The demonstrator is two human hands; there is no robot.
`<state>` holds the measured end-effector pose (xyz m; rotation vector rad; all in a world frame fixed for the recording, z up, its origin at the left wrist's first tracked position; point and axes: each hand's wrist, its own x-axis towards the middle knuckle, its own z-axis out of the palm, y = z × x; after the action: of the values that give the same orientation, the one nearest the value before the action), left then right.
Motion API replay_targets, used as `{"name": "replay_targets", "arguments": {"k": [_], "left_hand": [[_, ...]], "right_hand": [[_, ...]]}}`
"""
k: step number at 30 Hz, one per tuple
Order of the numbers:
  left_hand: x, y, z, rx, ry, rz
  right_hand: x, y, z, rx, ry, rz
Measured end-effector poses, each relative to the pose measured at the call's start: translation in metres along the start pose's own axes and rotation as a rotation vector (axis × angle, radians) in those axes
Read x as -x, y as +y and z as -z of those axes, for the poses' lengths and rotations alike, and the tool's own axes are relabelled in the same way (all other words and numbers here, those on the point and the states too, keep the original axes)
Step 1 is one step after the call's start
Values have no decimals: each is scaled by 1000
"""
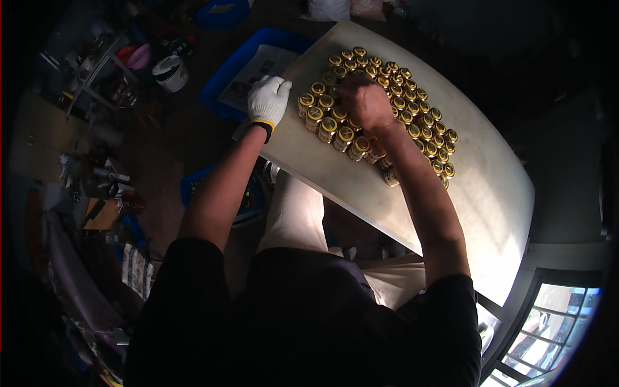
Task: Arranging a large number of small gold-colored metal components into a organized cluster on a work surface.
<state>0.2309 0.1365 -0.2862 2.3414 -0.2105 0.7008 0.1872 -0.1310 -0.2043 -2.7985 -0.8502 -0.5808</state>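
Many short cylinders with shiny gold rims (327,129) stand upright, packed in a slanting block on a pale tabletop (490,213). They look like small lidded jars or metal parts; their exact kind is unclear. My bare right hand (366,102) reaches over the left part of the block, its fingers bent down and pressed together among the tops. Whatever its fingertips hold is hidden beneath the hand. My left hand (268,100), in a white knitted glove with a yellow and black cuff, is by the table's left edge. Its fingers are curled, and their inner side cannot be seen.
Beside the table's left edge lies a blue tray (216,80) with a printed sheet in it. Another blue crate (193,187) sits low by my left forearm. A white bucket (171,74) and a metal rack (97,74) are farther left. A barred window (548,322) shines at lower right.
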Motion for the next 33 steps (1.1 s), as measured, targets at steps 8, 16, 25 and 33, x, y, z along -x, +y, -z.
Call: {"name": "replay_targets", "arguments": {"k": [8, 16, 25, 33], "left_hand": [[1, -1, -1, -2, 20, -19], [0, -1, -3, 22, 28, -18], [1, -2, -2, 23, 11, -21], [1, 1, 0, 42, 5, 2]], "right_hand": [[-11, -3, 6, -66, -90, -93], [-17, 25, 5, -115, 37, -221], [-27, 29, -4, -190, -137, -372], [-33, 38, -9, -153, -171, -338]]}}
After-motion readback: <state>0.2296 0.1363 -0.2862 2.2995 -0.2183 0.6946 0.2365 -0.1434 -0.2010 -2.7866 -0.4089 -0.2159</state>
